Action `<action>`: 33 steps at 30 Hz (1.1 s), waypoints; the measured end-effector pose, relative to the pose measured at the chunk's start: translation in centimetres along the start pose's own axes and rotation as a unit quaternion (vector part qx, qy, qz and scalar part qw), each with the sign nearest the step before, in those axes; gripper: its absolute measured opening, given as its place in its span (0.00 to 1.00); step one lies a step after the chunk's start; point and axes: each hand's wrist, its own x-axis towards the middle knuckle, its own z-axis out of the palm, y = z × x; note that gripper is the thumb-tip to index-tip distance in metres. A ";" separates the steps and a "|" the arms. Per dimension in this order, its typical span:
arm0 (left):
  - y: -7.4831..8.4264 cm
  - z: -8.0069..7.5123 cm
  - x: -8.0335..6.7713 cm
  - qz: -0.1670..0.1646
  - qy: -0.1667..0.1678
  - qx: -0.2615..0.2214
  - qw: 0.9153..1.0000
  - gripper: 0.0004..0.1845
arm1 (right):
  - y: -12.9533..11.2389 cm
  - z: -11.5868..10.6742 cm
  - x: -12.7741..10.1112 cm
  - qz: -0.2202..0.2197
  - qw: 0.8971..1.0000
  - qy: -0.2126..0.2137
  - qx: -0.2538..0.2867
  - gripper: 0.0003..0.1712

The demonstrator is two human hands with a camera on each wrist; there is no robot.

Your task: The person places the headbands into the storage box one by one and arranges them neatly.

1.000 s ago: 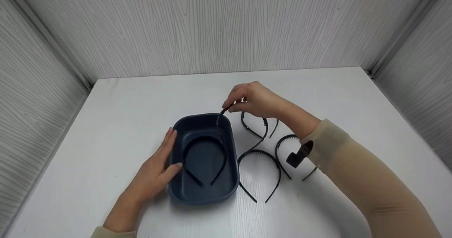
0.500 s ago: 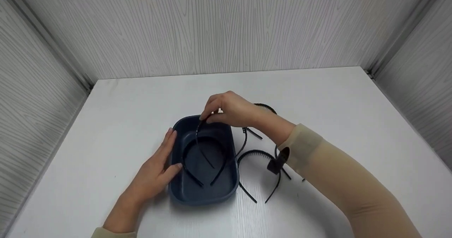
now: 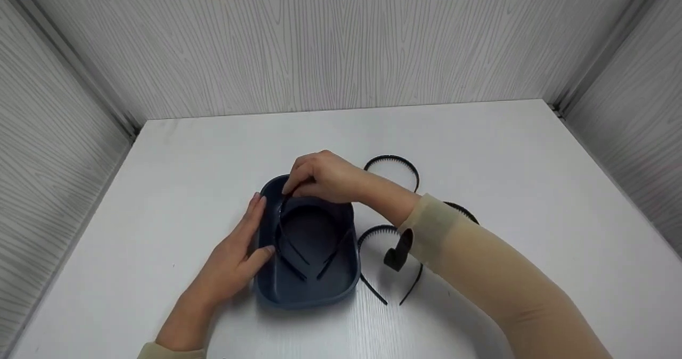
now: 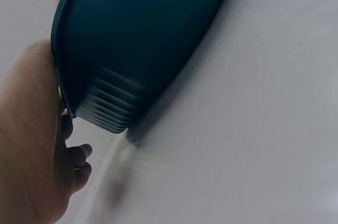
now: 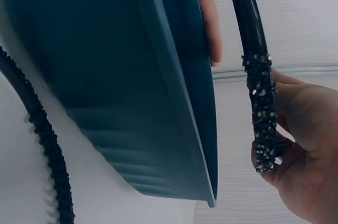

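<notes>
A dark blue plastic basin [image 3: 292,300] stands on the white table. My left hand [image 3: 232,260] holds its left rim, thumb over the edge and fingers along the outside; ridges show on the basin's end wall in the left wrist view. A black headband [image 3: 293,270] lies inside on the bottom. Over it my right hand [image 3: 326,178] pinches another black headband [image 5: 261,102] near the top of its arch, where it is rough with glittery beads. The legs of this second headband reach down into the basin, overlapping the first in the head view.
Right of the basin lie toothed black headbands: one farther back [image 3: 397,157], one close beside the basin [image 3: 381,228], and one partly under my right sleeve [image 3: 466,211]. White wood-grain panels [image 3: 341,45] wall the table at the back and sides.
My right hand has moved left and down, bringing the pinched headband from the basin's far right corner down inside it. My left hand has stayed at the rim.
</notes>
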 end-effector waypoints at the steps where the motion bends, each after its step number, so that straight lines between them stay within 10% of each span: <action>1: 0.0 0.0 0.0 0.000 -0.001 0.000 1.000 0.47 | 0.1 0.2 0.1 0.001 1.000 0.000 0.002 0.11; 33: 0.1 -0.1 -0.1 -0.002 -0.005 -0.002 1.000 0.47 | 1.1 3.6 1.4 0.039 0.998 -0.043 -0.026 0.10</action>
